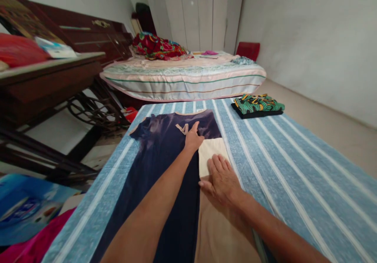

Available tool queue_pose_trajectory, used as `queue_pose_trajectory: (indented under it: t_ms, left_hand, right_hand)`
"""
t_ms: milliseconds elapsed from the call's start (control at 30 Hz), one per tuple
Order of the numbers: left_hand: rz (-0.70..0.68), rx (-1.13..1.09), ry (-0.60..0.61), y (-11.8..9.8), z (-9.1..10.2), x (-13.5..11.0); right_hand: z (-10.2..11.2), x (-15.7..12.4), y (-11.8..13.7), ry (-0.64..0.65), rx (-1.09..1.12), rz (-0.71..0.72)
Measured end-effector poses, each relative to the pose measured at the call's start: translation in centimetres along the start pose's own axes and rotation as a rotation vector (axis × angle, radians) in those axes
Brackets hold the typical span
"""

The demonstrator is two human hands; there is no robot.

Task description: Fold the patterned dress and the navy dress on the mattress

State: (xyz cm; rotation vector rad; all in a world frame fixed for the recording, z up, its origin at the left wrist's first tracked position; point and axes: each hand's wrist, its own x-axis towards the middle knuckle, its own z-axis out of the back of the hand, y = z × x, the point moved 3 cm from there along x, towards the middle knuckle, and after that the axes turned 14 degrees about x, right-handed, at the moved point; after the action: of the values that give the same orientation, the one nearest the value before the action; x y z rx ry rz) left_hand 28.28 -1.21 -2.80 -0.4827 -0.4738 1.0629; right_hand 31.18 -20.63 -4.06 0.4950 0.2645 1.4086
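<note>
A dark navy garment (156,165) with beige panels lies spread flat on a blue and white striped bed cover (294,168). My left hand (193,137) reaches far up the garment and rests near its neckline, fingers stretched forward on the cloth. Lower down, my right hand (222,178) lies flat with fingers together, pressing on the beige part (210,153) of the garment. Neither hand holds anything.
A folded green patterned cloth on a dark one (257,106) sits at the bed's far right. Beyond is a second mattress (182,78) with a colourful bundle (157,46). A dark wooden table (44,82) stands to the left. Blue packaging (26,208) and pink cloth lie at lower left.
</note>
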Motion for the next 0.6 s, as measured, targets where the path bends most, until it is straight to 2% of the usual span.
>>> queue_pose_trajectory:
  t_ms: [133,267,367,500,567,600]
  left_hand:
    - [-0.154,0.234,0.018,0.5,0.2,0.0]
    - [-0.148,0.313,0.041,1.4,0.2,0.2]
    - [-0.008,0.225,0.074,2.1,0.3,0.8]
    - [0.328,-0.193,0.095,2.5,0.3,1.6]
    - [0.394,-0.261,0.116,2.2,0.3,2.0]
    - [0.382,-0.229,0.126,2.0,0.4,2.2]
  right_hand:
    - [1.1,3.7,-0.7,-0.065,-0.017,0.009]
    - [0.4,7.2,-2.4,-0.019,-0.013,0.003]
    - [-0.7,8.0,-3.4,0.015,-0.001,-0.010]
    - [-1.3,7.4,-3.5,0.017,0.008,-0.015]
    - [-1.2,7.3,-3.2,0.023,0.016,-0.021]
    - [-1.1,7.4,-3.1,0.027,0.021,-0.027]
